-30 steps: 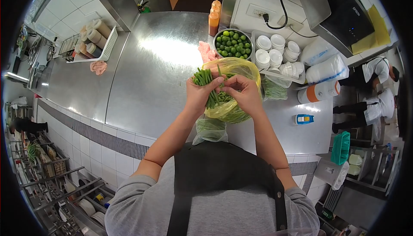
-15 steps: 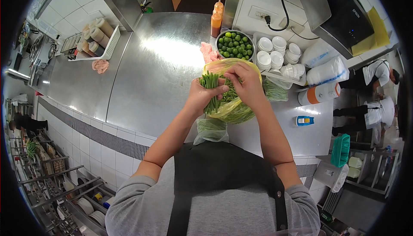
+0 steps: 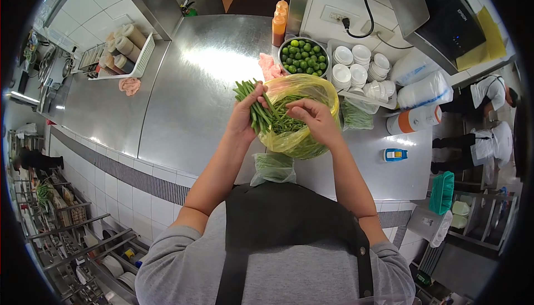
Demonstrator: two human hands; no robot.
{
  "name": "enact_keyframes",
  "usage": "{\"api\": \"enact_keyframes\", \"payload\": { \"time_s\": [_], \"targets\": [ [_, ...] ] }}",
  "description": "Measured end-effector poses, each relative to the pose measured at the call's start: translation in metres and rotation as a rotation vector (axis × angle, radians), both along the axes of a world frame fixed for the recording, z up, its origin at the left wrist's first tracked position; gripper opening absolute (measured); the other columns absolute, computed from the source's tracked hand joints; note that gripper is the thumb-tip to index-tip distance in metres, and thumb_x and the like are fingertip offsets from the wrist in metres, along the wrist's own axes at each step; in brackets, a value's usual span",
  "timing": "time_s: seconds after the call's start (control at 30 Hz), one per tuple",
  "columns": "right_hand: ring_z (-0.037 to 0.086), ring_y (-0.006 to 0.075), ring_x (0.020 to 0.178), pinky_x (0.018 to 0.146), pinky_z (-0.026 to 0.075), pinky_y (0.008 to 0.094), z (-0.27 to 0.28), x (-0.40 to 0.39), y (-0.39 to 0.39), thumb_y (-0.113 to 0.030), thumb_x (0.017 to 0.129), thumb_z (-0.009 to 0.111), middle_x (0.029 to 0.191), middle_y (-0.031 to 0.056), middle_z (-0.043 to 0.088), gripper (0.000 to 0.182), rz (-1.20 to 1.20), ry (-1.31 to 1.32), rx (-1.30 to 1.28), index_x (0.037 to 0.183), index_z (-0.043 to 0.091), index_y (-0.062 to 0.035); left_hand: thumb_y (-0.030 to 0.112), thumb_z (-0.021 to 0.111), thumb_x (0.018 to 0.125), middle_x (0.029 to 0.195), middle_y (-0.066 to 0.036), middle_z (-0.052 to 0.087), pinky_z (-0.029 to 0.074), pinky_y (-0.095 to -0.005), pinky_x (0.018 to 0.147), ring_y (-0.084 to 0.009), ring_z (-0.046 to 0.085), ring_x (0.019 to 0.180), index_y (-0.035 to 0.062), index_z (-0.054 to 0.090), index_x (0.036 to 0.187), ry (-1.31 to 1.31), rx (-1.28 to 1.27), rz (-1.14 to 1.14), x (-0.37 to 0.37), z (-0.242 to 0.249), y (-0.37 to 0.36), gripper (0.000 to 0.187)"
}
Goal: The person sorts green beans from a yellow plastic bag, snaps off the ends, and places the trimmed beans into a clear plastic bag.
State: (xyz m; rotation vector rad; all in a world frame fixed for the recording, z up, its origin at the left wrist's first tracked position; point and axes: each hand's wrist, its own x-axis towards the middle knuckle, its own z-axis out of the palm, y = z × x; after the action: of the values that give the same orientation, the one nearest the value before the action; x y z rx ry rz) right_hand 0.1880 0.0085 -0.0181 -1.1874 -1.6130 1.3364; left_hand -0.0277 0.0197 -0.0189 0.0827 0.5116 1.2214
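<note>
My left hand [image 3: 245, 113] is wrapped around a bunch of green beans [image 3: 259, 118], their ends sticking out above and below the fingers. It is at the left rim of a yellow plastic bag [image 3: 320, 85], whose mouth gapes to show many more green beans [image 3: 286, 122]. Over the bag's right side is my right hand [image 3: 315, 119], thumb and fingertips drawn together in a pinch; whatever may be between them is too small to make out. A clear bag of green vegetables [image 3: 273, 168] lies at the counter's near edge, and another [image 3: 357, 114] sits right of the yellow bag.
A metal bowl of limes [image 3: 303, 58], orange sauce bottles [image 3: 279, 24] and a pink cloth [image 3: 269, 67] stand behind the bag on the steel counter [image 3: 194, 93]. White cups [image 3: 356, 71] fill a tray at right, near a blue-and-white object [image 3: 395, 155]. Co-workers [image 3: 489, 96] are far right.
My left hand has moved left with the bunch of beans, which now leans over. My right hand has dropped lower and away from it, uncovering more of the bag's mouth.
</note>
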Motion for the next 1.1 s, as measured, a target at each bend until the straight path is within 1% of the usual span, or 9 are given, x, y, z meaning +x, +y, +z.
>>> {"api": "enact_keyframes", "payload": {
  "time_s": [0.03, 0.17, 0.27, 0.43, 0.53, 0.67, 0.77, 0.83, 1.1],
  "targets": [
    [0.064, 0.0103, 0.096, 0.085, 0.050, 0.0263, 0.004, -0.003, -0.006, -0.010, 0.095, 0.064, 0.103, 0.0051, 0.071, 0.019, 0.028, 0.140, -0.098, 0.110, 0.069, 0.0006, 0.009, 0.064, 0.097, 0.099, -0.003, 0.068, 0.059, -0.0221, 0.065, -0.0055, 0.064, 0.070, 0.0075, 0.060, 0.114, -0.026, -0.016, -0.004, -0.002, -0.001, 0.003, 0.018],
    [0.064, 0.0152, 0.086, 0.078, 0.049, 0.0305, 0.008, -0.021, -0.021, -0.014, 0.092, 0.067, 0.093, 0.0075, 0.068, 0.020, 0.018, 0.179, -0.021, 0.102, 0.069, 0.0021, 0.009, 0.064, 0.097, 0.100, -0.003, 0.068, 0.059, -0.0221, 0.066, -0.0058, 0.065, 0.071, 0.0073, 0.059, 0.115, -0.071, 0.016, 0.005, 0.001, -0.002, 0.004, 0.019],
    [0.062, 0.0195, 0.079, 0.074, 0.048, 0.0334, 0.006, -0.026, -0.020, -0.013, 0.091, 0.068, 0.086, 0.0097, 0.064, 0.017, 0.026, 0.062, 0.112, 0.094, 0.067, 0.0035, 0.009, 0.065, 0.096, 0.100, -0.004, 0.067, 0.059, -0.0224, 0.067, -0.0055, 0.063, 0.071, 0.0070, 0.059, 0.114, -0.084, 0.003, 0.031, 0.005, -0.001, 0.004, 0.019],
    [0.060, 0.0358, 0.077, 0.070, 0.047, 0.0429, -0.002, -0.034, -0.014, -0.010, 0.088, 0.066, 0.081, 0.0179, 0.061, 0.019, -0.127, -0.389, 0.465, 0.078, 0.058, 0.0034, 0.006, 0.069, 0.093, 0.093, -0.009, 0.066, 0.055, -0.0230, 0.065, -0.0081, 0.061, 0.071, 0.0019, 0.058, 0.109, 0.316, 0.197, 0.157, 0.010, 0.011, -0.008, 0.019],
    [0.061, 0.0373, 0.080, 0.071, 0.046, 0.0454, -0.024, -0.030, -0.006, -0.012, 0.089, 0.066, 0.081, 0.0192, 0.061, 0.023, -0.171, -0.487, 0.409, 0.073, 0.056, 0.0026, 0.006, 0.068, 0.093, 0.095, -0.010, 0.067, 0.054, -0.0232, 0.064, -0.0089, 0.061, 0.071, 0.0022, 0.056, 0.113, 0.344, 0.259, 0.181, 0.011, 0.015, -0.011, 0.023],
    [0.060, 0.0368, 0.076, 0.070, 0.046, 0.0449, -0.007, -0.020, -0.007, -0.019, 0.089, 0.069, 0.078, 0.0181, 0.059, 0.029, -0.197, -0.578, 0.179, 0.071, 0.057, 0.0017, 0.007, 0.068, 0.094, 0.097, -0.008, 0.066, 0.055, -0.0233, 0.065, -0.0081, 0.061, 0.072, 0.0036, 0.055, 0.114, 0.271, 0.207, 0.156, -0.002, 0.018, -0.009, 0.024],
    [0.062, 0.0311, 0.074, 0.070, 0.048, 0.0398, 0.004, -0.013, -0.003, -0.026, 0.088, 0.071, 0.080, 0.0143, 0.062, 0.030, -0.193, -0.650, 0.100, 0.078, 0.064, 0.0015, 0.014, 0.069, 0.094, 0.096, -0.003, 0.064, 0.057, -0.0231, 0.067, -0.0069, 0.061, 0.073, 0.0059, 0.056, 0.110, 0.021, 0.078, 0.156, -0.003, 0.009, -0.003, 0.021],
    [0.062, 0.0164, 0.072, 0.068, 0.050, 0.0298, 0.009, -0.020, -0.007, -0.016, 0.089, 0.074, 0.080, 0.0080, 0.063, 0.018, -0.224, 0.010, 0.310, 0.090, 0.070, 0.0018, 0.015, 0.069, 0.094, 0.095, -0.003, 0.064, 0.057, -0.0227, 0.067, -0.0070, 0.061, 0.073, 0.0067, 0.057, 0.109, 0.006, 0.071, 0.146, -0.002, 0.002, -0.003, 0.020],
    [0.065, 0.0147, 0.074, 0.070, 0.052, 0.0273, 0.007, -0.045, -0.024, -0.002, 0.080, 0.078, 0.085, 0.0071, 0.068, 0.014, -0.249, 0.118, 0.341, 0.093, 0.073, -0.0005, 0.015, 0.070, 0.094, 0.094, -0.002, 0.064, 0.056, -0.0218, 0.066, -0.0079, 0.062, 0.073, 0.0080, 0.058, 0.106, -0.013, 0.068, 0.093, -0.001, -0.007, -0.004, 0.018]
  ]
}}
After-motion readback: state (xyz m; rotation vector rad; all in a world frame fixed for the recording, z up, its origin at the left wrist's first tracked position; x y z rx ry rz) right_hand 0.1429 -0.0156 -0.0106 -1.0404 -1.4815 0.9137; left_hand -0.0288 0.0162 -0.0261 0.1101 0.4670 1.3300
